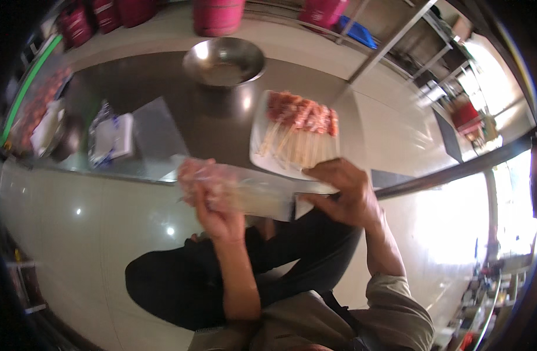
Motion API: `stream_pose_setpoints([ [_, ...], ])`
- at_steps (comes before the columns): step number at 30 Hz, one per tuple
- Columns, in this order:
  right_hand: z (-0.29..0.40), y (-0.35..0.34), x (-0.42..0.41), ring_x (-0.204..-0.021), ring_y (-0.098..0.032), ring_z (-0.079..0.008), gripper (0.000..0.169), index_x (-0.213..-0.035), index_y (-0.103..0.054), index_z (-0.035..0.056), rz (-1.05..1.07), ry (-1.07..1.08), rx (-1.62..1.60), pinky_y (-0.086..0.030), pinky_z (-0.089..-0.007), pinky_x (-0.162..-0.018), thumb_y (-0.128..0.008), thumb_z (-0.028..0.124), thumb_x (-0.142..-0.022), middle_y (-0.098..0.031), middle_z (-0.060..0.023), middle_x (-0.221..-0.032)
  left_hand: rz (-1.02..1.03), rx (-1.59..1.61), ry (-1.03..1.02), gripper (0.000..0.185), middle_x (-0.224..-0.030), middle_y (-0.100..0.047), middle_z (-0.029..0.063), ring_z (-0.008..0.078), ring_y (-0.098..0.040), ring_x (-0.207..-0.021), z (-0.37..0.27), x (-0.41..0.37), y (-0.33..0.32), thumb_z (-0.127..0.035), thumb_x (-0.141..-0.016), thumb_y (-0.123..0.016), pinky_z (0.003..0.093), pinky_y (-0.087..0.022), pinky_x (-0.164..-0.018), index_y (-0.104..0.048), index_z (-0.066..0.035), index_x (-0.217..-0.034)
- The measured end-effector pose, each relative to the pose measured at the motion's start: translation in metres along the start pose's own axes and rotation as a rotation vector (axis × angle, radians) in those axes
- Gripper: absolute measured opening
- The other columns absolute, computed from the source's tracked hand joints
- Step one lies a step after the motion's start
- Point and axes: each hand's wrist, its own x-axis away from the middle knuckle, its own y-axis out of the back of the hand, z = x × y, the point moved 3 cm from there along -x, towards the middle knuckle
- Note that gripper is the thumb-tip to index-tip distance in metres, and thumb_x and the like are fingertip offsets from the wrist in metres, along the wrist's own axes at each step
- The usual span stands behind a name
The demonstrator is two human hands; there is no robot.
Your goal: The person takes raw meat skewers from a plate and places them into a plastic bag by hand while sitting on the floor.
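My left hand (pixel 220 219) grips a clear plastic bag (pixel 264 191) at its filled end, above the near edge of the table. Pink meat (pixel 209 180) fills that end, and pale sticks seem to show through the plastic, blurred by motion. To the right, my right hand (pixel 347 193) is held with thumb and fingers apart and nothing between them, close to the bag's other end. Just beyond it a white tray (pixel 258 145) holds several raw meat skewers (pixel 303 114), their bare wooden sticks towards me.
A steel bowl (pixel 224 61) stands at the table's far edge. Left lie a flat plastic sheet (pixel 159 127), a white pack in torn wrapping (pixel 115 136), and another bowl (pixel 66 136) beside a large green-edged bag (pixel 36 101) of reddish pieces. Pink barrels (pixel 218 17) stand on the floor beyond.
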Motion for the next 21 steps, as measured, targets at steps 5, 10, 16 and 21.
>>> stream_pose_setpoints([
  [5,-0.138,0.019,0.035,-0.079,-0.073,-0.0249,0.018,-0.101,-0.074,0.0041,-0.214,-0.673,-0.014,-0.057,-0.0353,-0.074,-0.073,0.015,-0.087,-0.074,-0.0136,-0.089,-0.018,-0.105,-0.087,0.054,-0.140,-0.056,0.0094,0.0230,-0.053,-0.128,-0.005,-0.003,-0.007,-0.033,-0.103,-0.056,0.0464,-0.040,-0.114,-0.045,-0.003,-0.145],
  [10,-0.197,-0.015,0.050,-0.076,-0.072,-0.0300,0.024,-0.096,-0.076,0.0060,0.005,-0.808,0.177,-0.057,-0.0390,-0.076,-0.073,0.027,-0.085,-0.074,-0.0134,-0.083,0.002,-0.108,-0.060,0.054,-0.140,-0.056,0.0094,0.0233,-0.053,-0.129,0.000,-0.001,-0.008,-0.033,-0.103,-0.056,0.0472,-0.041,-0.113,-0.044,-0.002,-0.145],
  [16,-0.234,-0.021,0.064,-0.071,-0.070,-0.0205,0.022,-0.096,-0.075,0.0014,-0.003,-0.958,-0.076,-0.056,-0.0344,-0.069,-0.075,0.020,-0.084,-0.073,-0.0114,-0.079,-0.053,-0.163,-0.093,0.057,-0.132,-0.058,0.0103,0.0235,-0.056,-0.124,-0.001,0.001,-0.015,-0.035,-0.101,-0.060,0.0464,-0.044,-0.111,-0.045,0.001,-0.143],
  [21,-0.214,-0.010,0.070,-0.071,-0.066,-0.0093,0.017,-0.100,-0.075,0.0020,-0.155,-0.960,-0.255,-0.055,-0.0280,-0.064,-0.071,0.014,-0.089,-0.072,-0.0053,-0.079,-0.072,-0.157,-0.116,0.058,-0.131,-0.059,0.0104,0.0231,-0.056,-0.123,-0.002,0.002,-0.015,-0.035,-0.100,-0.061,0.0461,-0.044,-0.111,-0.045,0.001,-0.143],
])
